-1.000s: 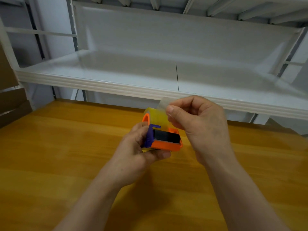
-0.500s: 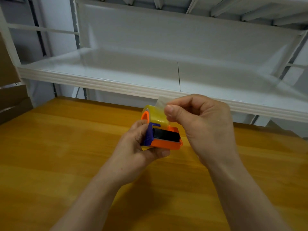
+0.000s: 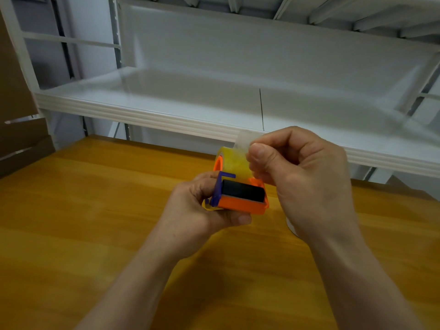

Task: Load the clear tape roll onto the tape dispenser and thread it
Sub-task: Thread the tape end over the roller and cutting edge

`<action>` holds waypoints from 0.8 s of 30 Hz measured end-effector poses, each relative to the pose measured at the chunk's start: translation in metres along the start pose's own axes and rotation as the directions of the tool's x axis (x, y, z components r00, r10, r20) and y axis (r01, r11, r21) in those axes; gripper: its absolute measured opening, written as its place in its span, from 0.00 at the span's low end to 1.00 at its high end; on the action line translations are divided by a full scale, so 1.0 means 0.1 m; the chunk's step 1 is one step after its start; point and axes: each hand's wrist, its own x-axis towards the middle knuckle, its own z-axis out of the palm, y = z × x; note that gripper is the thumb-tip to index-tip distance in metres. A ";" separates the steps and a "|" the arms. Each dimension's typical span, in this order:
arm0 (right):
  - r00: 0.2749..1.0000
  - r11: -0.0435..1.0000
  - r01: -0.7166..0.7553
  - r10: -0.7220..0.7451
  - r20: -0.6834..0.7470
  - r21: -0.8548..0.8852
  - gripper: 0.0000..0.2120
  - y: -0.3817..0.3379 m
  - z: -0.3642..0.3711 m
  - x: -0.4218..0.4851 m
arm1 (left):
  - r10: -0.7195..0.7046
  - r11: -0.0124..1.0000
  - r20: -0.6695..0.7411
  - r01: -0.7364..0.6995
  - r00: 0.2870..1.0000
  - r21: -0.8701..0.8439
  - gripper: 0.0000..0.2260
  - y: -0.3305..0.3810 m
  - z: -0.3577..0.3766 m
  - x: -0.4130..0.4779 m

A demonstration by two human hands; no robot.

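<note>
- The left hand (image 3: 195, 206) is wrapped around an orange tape dispenser (image 3: 240, 201), held up above the wooden surface (image 3: 83, 222) rather than resting on it; its fingers curl under the body and the thumb sits against the near left side.
- The clear tape roll (image 3: 234, 163) is seated in the dispenser, at twelve o'clock from the black block (image 3: 242, 192) on the dispenser's near end. The roll looks yellowish, with an orange hub showing at its nine o'clock side.
- A purple piece (image 3: 220, 189) runs down the dispenser's left side, just beside the black block.
- The right hand (image 3: 302, 177) is at three o'clock from the dispenser, clenched, with thumb and forefinger pinching the loose end of the tape (image 3: 245, 141). That end stands up off the top of the roll, toward twelve o'clock.
- Whether the tape passes over the black block I cannot tell; the pinched strip rises straight from the roll.
- Behind the hands, at twelve o'clock, runs a white metal shelf (image 3: 166, 117).
- Brown cardboard (image 3: 16, 129) stands at nine o'clock, at the surface's far left edge.
</note>
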 end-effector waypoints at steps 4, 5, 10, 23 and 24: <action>0.999 1.000 -0.017 0.016 0.031 0.015 0.06 -0.02 -0.04 0.02 | 0.005 0.997 0.011 -0.005 1.000 -0.082 0.15 0.03 0.02 -0.01; 0.999 1.000 -0.014 0.013 0.050 0.016 0.05 -0.03 -0.06 0.03 | 0.006 0.993 0.020 -0.004 1.000 -0.115 0.14 0.04 0.03 -0.01; 0.970 0.997 0.080 -0.075 0.231 -0.010 0.03 -0.04 -0.22 0.08 | 0.011 0.979 0.056 0.001 0.998 -0.203 0.14 0.12 0.03 -0.02; 0.901 0.981 0.193 -0.162 0.402 -0.036 0.05 0.00 -0.44 0.13 | 0.042 0.977 0.141 -0.011 0.989 -0.214 0.13 0.18 0.03 -0.05; 0.898 0.980 0.198 -0.167 0.408 -0.034 0.05 0.00 -0.46 0.13 | 0.039 0.977 0.140 -0.008 0.989 -0.214 0.14 0.18 0.03 -0.04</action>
